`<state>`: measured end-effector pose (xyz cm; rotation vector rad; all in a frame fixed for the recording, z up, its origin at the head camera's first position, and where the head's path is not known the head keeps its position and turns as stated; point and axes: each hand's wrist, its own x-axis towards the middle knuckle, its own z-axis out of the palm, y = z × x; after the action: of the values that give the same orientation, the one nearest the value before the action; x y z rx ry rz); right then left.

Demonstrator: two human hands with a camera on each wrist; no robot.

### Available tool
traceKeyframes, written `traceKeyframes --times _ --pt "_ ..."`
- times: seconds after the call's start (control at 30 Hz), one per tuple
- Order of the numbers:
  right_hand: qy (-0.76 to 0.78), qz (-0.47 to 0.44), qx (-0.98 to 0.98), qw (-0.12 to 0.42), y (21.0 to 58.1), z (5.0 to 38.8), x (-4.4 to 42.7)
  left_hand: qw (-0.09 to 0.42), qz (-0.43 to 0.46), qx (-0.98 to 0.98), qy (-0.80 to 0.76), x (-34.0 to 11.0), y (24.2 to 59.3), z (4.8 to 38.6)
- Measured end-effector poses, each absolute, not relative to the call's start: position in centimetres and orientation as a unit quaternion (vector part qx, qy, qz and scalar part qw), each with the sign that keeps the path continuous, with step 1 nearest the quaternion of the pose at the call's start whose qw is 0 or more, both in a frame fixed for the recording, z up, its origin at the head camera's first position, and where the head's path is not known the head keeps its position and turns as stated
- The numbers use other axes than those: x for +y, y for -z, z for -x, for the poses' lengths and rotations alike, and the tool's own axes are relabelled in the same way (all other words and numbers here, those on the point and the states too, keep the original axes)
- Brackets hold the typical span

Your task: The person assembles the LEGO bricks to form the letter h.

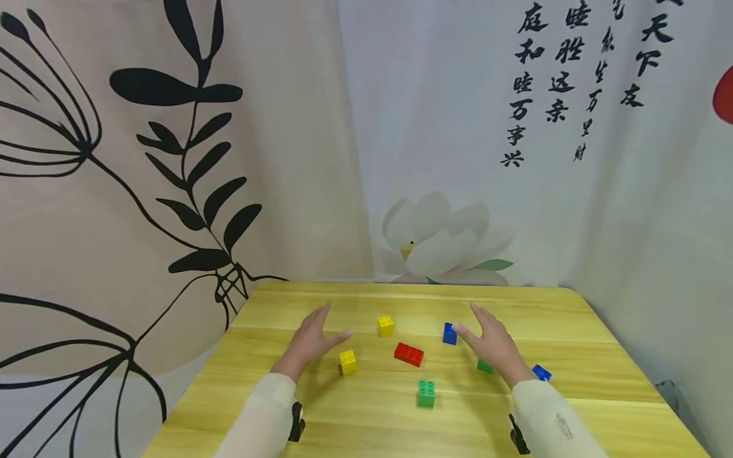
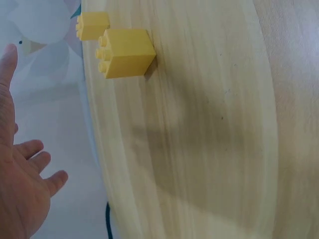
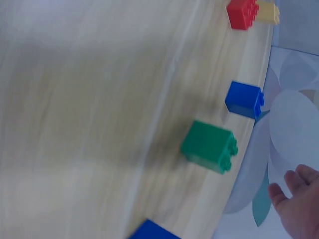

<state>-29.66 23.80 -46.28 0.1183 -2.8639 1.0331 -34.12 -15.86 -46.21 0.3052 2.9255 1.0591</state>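
Observation:
My left hand (image 1: pixel 309 343) hovers over the table with its fingers extended and holds nothing. Just right of it stands a yellow brick (image 1: pixel 347 362), and a second yellow brick (image 1: pixel 385 326) sits farther back. Over the right side my right hand (image 1: pixel 494 343) is raised too, fingers straight and empty. Its thumb overlaps the edge of a blue brick (image 1: pixel 449 334) in the head view. A green brick (image 1: pixel 484 366) is partly hidden beneath that hand. Between the hands lie a red brick (image 1: pixel 409 354) and another green brick (image 1: pixel 425 394).
Another blue brick (image 1: pixel 541 373) lies right of the right wrist, partly covered by the sleeve. The wooden table (image 1: pixel 601 407) ends at a back edge before a printed cloth (image 1: pixel 298 159) with plants and writing.

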Motion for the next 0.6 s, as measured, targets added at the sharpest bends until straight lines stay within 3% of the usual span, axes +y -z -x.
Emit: traceKeyframes --times 0.6 --pt "-0.435 0.005 -0.9 0.031 49.1 27.0 20.9 0.026 -0.048 0.878 -0.475 -15.5 48.9 32.9"
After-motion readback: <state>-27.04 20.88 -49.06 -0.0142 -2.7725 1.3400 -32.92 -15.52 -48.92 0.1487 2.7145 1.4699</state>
